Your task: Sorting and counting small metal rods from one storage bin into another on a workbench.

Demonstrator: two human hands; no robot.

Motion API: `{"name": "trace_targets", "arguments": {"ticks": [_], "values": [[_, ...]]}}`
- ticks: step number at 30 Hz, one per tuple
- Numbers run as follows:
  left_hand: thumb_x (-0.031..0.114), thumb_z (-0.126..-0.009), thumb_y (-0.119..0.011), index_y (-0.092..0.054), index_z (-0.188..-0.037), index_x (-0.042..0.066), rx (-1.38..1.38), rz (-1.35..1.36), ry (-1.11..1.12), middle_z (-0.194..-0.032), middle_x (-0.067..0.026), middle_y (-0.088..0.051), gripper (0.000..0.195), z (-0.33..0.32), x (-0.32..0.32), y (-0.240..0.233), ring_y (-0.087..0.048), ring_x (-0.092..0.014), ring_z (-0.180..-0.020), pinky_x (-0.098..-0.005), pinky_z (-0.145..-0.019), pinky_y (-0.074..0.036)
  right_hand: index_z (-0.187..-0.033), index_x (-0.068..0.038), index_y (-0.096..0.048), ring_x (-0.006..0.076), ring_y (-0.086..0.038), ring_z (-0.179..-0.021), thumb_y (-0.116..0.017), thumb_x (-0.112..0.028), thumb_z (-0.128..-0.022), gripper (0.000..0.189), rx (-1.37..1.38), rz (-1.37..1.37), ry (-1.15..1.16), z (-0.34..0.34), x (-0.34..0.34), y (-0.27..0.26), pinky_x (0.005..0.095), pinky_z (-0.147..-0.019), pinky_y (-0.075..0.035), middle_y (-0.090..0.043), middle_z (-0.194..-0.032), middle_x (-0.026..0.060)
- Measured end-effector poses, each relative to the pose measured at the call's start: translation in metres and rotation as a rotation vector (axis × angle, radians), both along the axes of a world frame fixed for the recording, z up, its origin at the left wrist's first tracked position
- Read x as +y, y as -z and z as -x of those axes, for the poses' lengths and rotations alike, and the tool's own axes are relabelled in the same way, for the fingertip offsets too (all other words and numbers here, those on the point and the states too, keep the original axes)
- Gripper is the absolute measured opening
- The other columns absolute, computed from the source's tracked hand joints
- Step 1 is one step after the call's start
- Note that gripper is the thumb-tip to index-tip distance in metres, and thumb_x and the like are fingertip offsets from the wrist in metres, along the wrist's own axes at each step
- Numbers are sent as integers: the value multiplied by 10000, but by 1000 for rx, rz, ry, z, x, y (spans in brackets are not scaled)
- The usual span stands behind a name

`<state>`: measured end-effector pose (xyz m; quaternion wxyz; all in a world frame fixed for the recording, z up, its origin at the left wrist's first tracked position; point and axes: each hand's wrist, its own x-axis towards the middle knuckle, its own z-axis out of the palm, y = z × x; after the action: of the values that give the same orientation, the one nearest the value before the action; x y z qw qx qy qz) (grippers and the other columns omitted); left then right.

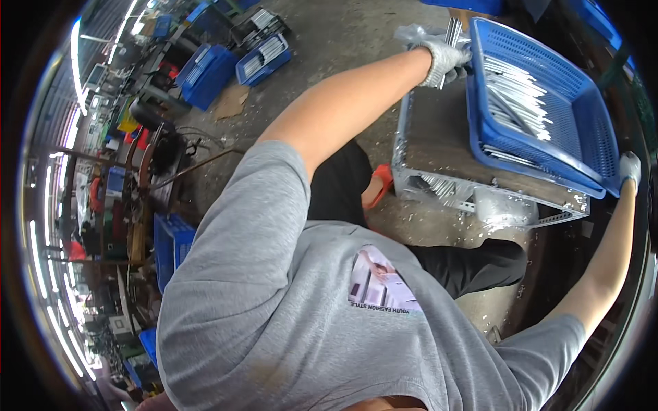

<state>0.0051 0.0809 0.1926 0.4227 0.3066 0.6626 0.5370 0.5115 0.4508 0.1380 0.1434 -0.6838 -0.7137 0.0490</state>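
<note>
My left hand, in a pale knitted glove, is closed around a small bunch of thin metal rods. Its fingertips reach the left rim of a blue perforated plastic basket. Many shiny metal rods lie inside this basket, mostly along its left side. At the basket's right end, my gloved right hand is at the rim, its fingers partly hidden. The basket rests tilted on a second blue basket, where more rods show through the gap.
Both baskets are on a brown-topped workbench with a perforated metal frame. Plastic-wrapped rods and a clear plastic bag sit under its top. Blue bins stand on the floor at upper left, near machinery and a cardboard piece.
</note>
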Motion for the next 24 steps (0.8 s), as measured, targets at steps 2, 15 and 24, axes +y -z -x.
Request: {"name": "trace_targets", "arguments": {"ticks": [2,15,24], "values": [[185,-898,-641,-628,-920,7,85,9,11,-701,-96,-643,179,4,-30,-10,-477,-88,-420,-189,-320,-330,-1056,-74,-680,343,-629,-920,-472,-238,-841,341,-37,-42,17,-11,-22,4,405,-810,-492,-680,-1056,137],[336,-937,-588,-595,-1041,100,-341,-192,-111,-791,-9,-577,257,29,-210,75,-456,-53,-530,-179,-424,-329,-1139,56,-628,148,-614,-900,-608,-113,-889,302,631,-55,-314,91,-348,-43,228,-819,-472,-686,-1002,112],[232,-937,-561,-579,-1103,59,114,-280,33,-852,-24,-612,241,-6,-143,139,-565,-144,-693,-247,-638,-455,-913,-5,-597,71,-421,-539,-524,-206,-942,216,926,680,-426,231,-475,-42,192,-490,-347,-569,-745,33]]}}
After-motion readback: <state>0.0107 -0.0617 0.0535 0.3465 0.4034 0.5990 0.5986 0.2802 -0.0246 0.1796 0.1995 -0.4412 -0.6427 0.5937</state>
